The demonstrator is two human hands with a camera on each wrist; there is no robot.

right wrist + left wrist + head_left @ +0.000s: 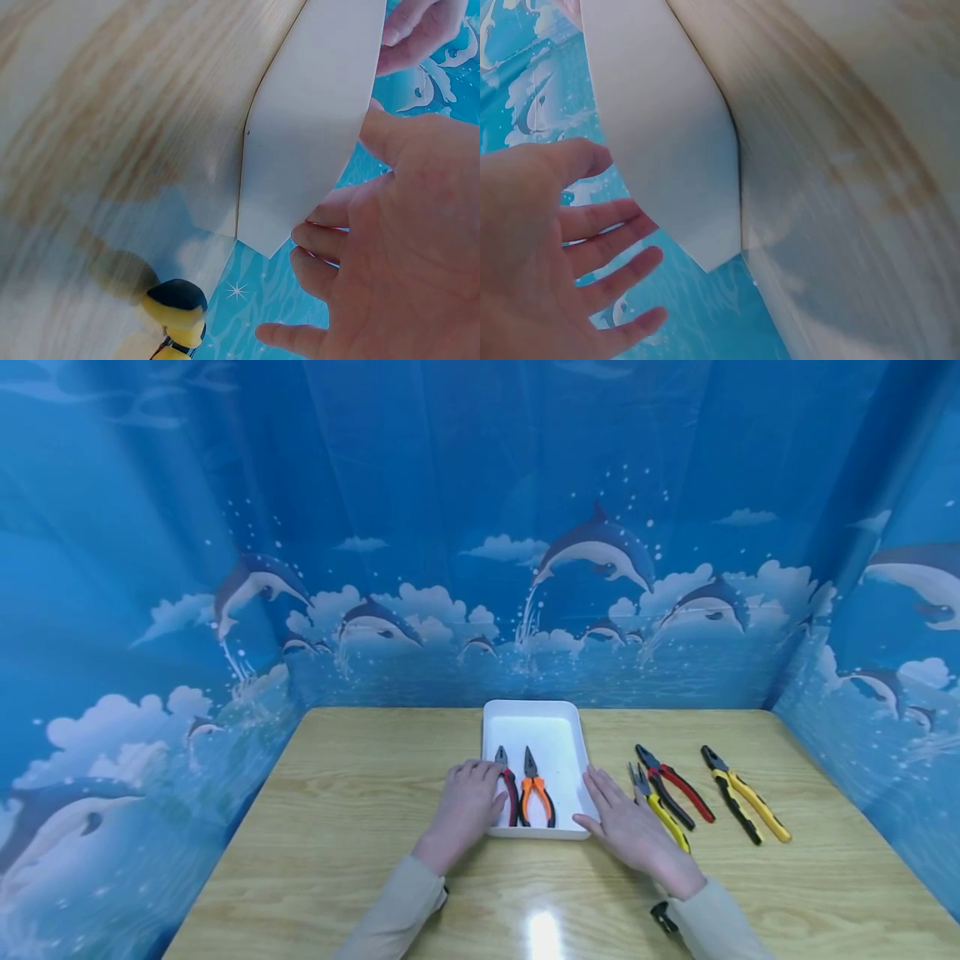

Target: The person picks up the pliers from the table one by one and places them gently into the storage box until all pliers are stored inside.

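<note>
While both hands, left hand [467,802] and right hand [628,822], rest flat-fingered against the white tray [557,727] mid-counter, two pliers [527,785] lie inside it and three pliers [697,793] wait just right of it.

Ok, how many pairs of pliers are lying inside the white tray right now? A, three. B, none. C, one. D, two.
D: the head view shows two pairs in the white tray, the red-and-black pliers and the orange-handled pliers; the others lie on the table to its right.
</note>
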